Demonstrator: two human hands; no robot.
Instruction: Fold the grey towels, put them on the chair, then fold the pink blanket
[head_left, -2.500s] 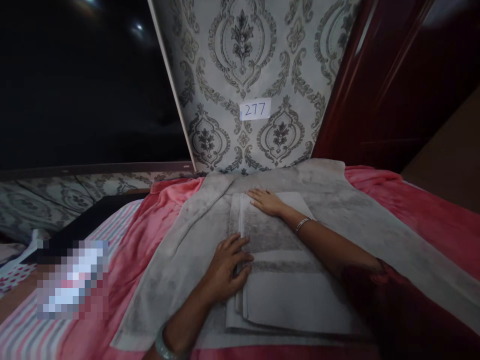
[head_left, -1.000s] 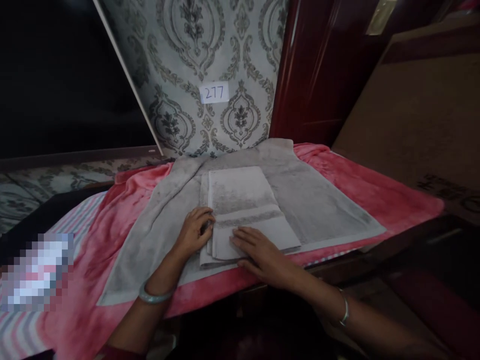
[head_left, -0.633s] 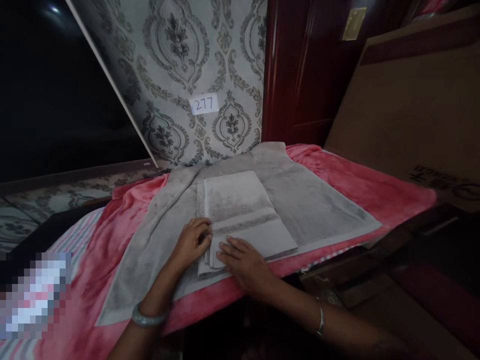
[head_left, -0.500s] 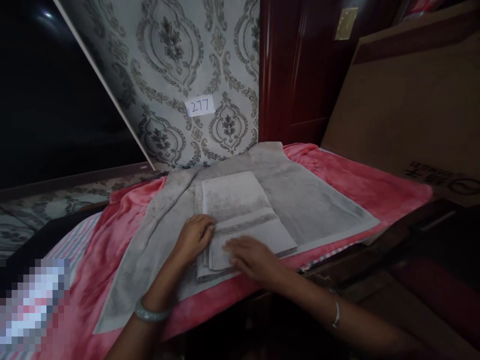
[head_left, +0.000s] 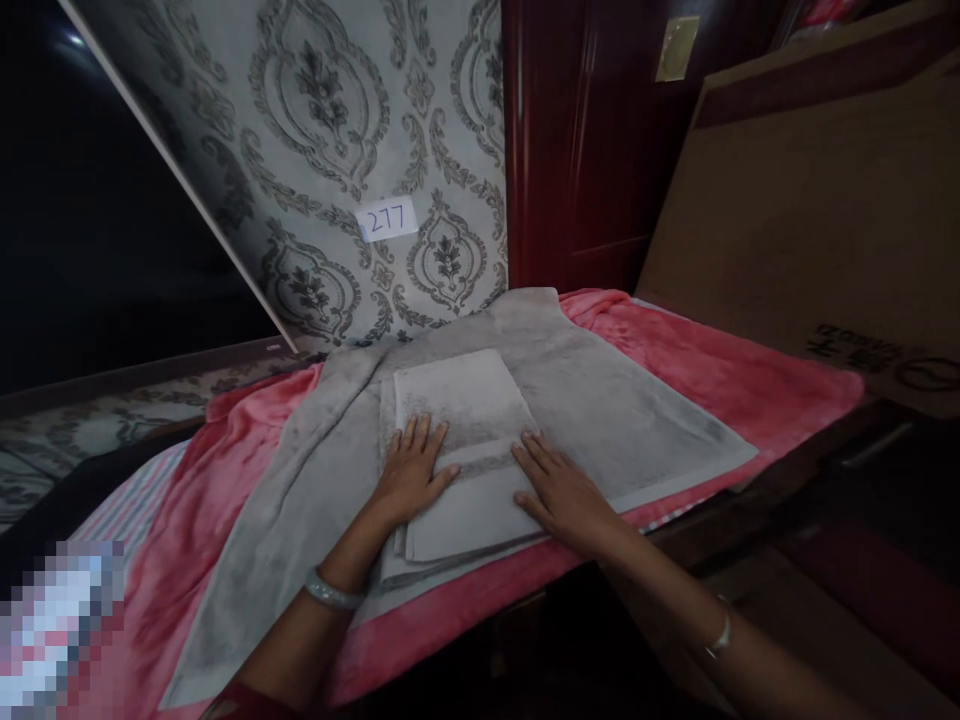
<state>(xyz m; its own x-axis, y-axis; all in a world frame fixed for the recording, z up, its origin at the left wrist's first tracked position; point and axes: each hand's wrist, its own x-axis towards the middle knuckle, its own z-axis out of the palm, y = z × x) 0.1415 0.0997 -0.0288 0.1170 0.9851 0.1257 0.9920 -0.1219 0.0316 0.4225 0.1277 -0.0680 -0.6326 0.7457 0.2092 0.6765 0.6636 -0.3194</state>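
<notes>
Under both flat hands, folded towel (head_left: 461, 455) runs lengthwise toward wall (head_left: 337, 150).

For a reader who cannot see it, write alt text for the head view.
Left hand and right hand press flat on a folded grey towel lying on a larger grey towel spread over a pink blanket.

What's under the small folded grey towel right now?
The small folded grey towel lies on a larger spread grey towel over a pink blanket. Both hands, left and right, press flat on top. Beneath is hidden.
</notes>
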